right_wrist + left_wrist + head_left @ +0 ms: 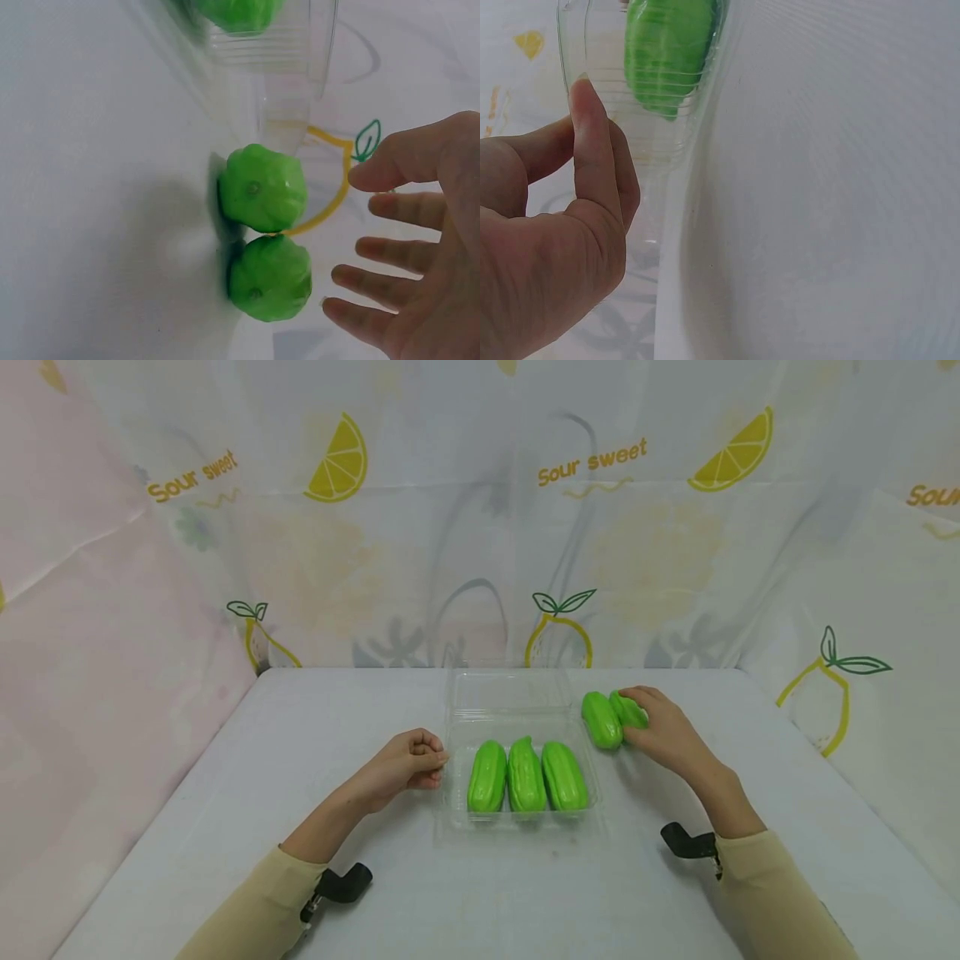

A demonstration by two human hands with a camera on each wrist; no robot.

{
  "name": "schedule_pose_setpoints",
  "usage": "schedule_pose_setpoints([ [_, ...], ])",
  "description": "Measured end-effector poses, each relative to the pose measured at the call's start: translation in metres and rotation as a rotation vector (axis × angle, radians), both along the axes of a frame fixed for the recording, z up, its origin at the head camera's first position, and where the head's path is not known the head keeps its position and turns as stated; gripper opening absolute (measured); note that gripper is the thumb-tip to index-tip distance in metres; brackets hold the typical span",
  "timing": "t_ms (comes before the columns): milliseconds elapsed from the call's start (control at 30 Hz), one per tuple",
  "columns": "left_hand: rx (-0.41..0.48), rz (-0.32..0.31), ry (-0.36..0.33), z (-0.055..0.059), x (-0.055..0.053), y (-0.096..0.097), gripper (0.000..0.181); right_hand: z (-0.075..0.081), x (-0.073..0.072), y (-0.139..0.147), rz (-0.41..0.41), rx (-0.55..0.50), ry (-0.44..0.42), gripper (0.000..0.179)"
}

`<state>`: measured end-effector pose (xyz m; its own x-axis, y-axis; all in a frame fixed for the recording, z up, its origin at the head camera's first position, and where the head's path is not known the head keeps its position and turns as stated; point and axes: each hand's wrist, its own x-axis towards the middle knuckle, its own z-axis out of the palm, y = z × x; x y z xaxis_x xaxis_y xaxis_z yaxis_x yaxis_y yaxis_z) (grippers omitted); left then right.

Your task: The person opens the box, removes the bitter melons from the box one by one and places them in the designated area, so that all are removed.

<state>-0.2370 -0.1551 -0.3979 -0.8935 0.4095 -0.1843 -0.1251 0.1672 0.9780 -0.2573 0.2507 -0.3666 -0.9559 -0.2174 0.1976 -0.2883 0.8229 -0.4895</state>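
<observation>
A clear plastic clamshell box (465, 822) stands with its lid raised behind it. Inside lie three glossy green, ridged, elongated vegetables, the middle one (527, 777) with a stubby tip. My left hand (405, 764) pinches the box's left rim between thumb and fingers; the left wrist view has the thumb (592, 142) at that edge. Two more green vegetables lie side by side on the table, right of the box: a nearer-to-box one (602, 720) and an outer one (630, 710). My right hand (667, 731) hovers by the outer one, fingers spread and apart from it in the right wrist view.
A white-covered table (337, 702) bears everything. Behind it hangs a lemon-print curtain (465, 543), with side curtains left and right. Black wrist-camera mounts (345, 883) stick out from both sleeves.
</observation>
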Motion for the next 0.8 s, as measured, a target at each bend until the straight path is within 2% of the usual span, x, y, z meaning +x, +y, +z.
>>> schedule_pose_setpoints([
  [467,-0.003,0.016,-0.007,0.000,0.000,0.001,0.018,0.018,0.016,-0.026,0.101,0.020,0.011,0.054],
  [800,-0.004,0.017,-0.001,0.001,0.000,0.001,0.017,0.024,0.034,-0.051,0.170,0.061,-0.047,0.061],
])
